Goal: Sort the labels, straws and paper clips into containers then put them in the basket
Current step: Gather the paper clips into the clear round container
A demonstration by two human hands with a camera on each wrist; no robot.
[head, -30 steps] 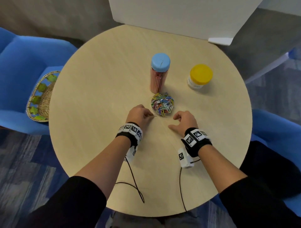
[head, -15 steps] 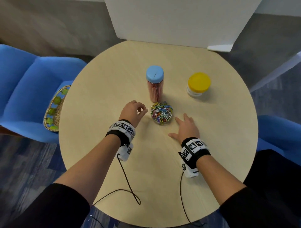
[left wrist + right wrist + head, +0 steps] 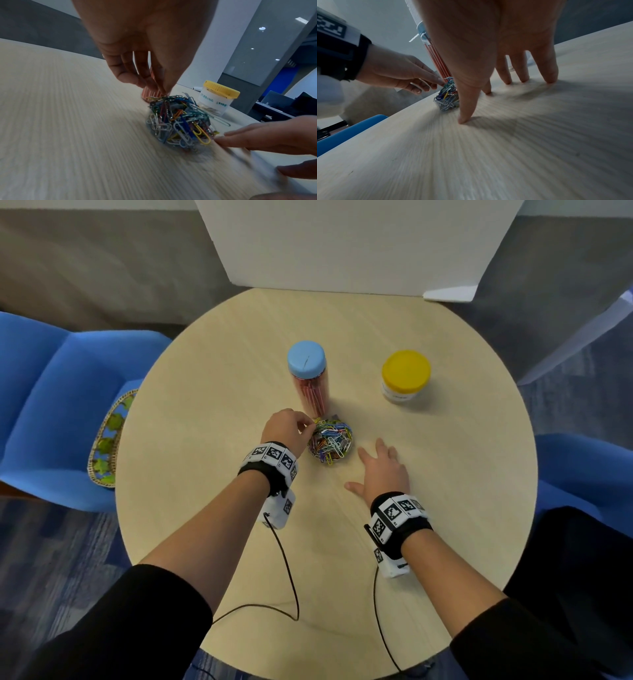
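Round table [image 3: 205, 508]: basket [image 3: 106, 446] sits off its left edge on a chair. Right hand [image 3: 383, 470] lies flat, fingers spread, holding nothing, beside the clear tub of paper clips [image 3: 330, 441]. Left hand [image 3: 287, 428] pinches one clip at the heap's far rim. Recommendation: release directly over the heap; it is brimming and spills easily.

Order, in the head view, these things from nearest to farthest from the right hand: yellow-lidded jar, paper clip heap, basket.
From the right hand:
1. Paper clip heap, just to its left, beside the fingertips.
2. Yellow-lidded jar, farther back on the table, slightly right.
3. Basket, far left, on the blue chair, off the table.
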